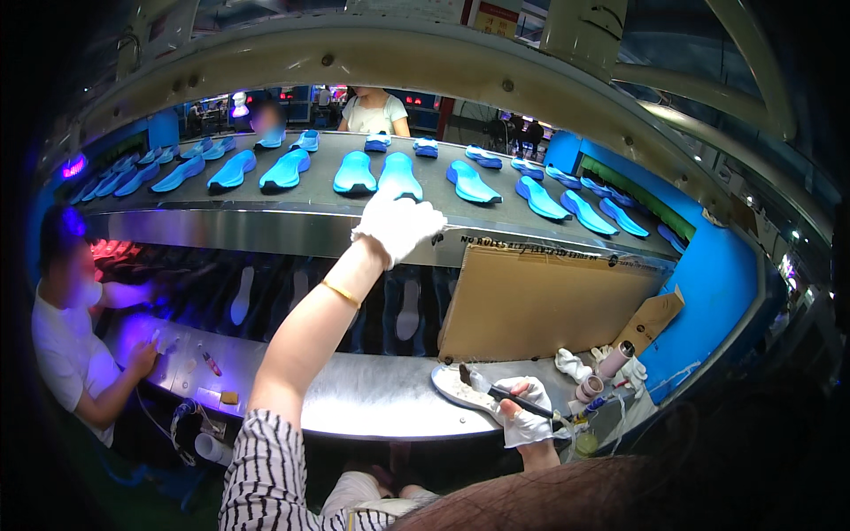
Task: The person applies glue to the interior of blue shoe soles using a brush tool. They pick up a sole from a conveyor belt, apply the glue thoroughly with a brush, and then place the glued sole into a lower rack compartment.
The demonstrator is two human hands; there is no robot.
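Head view — left hand [398, 223] gloved, closing on blue insole [398, 177] on conveyor [266, 199]; right hand [522, 420] grips brush [505, 392] over white sole [460, 389] — lift insole cleanly, keep brush steady

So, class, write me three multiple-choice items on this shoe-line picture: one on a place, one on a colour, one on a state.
1. Where is the person's left hand?
A. Up at the conveyor belt, by a blue sole
B. Flat on the steel bench
C. Inside the cardboard box

2. What colour are the soles on the upper belt?
A. Red
B. Blue
C. Yellow

3. What is the right hand doing?
A. Hanging empty and open
B. Gripping a dark-handled brush over a white sole
C. Holding a roll of tape

Answers:
1 A: the gloved left hand is stretched up to the belt edge, against a blue sole.
2 B: every sole in the row on the belt is blue.
3 B: the gloved right hand is closed on the brush, whose head lies on the white sole on the steel bench.
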